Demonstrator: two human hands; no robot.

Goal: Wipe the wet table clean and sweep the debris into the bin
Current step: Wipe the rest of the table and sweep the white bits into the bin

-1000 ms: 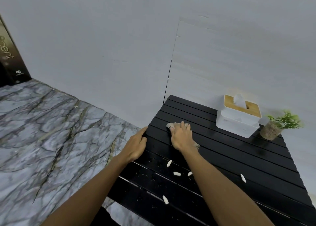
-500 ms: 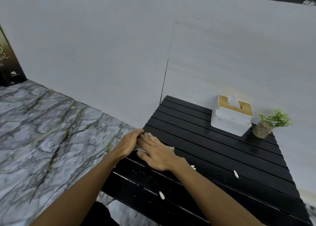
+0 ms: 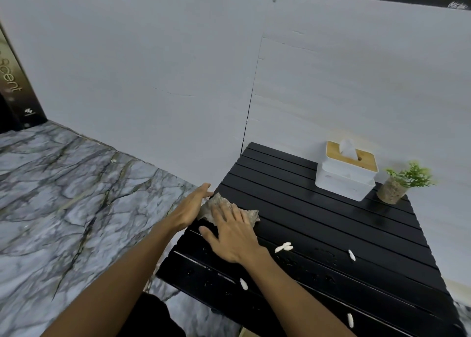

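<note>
A black slatted table [image 3: 331, 234] carries water drops near its front and several white bits of debris [image 3: 283, 247]. My right hand [image 3: 232, 232] lies flat, fingers spread, pressing a crumpled grey-beige cloth [image 3: 219, 204] onto the table's left edge. Beside the cloth, my left hand [image 3: 190, 206] is open against that same edge and touches the cloth's left side. No bin is in view.
A white tissue box with a wooden lid [image 3: 346, 173] and a small potted plant [image 3: 400, 183] stand at the table's back right. A pale wall rises right behind the table. Marble-patterned floor [image 3: 63, 196] spreads to the left.
My right hand has dragged the cloth from mid-table to the left edge, next to my left hand. Some debris has shifted, and the camera has tilted slightly.
</note>
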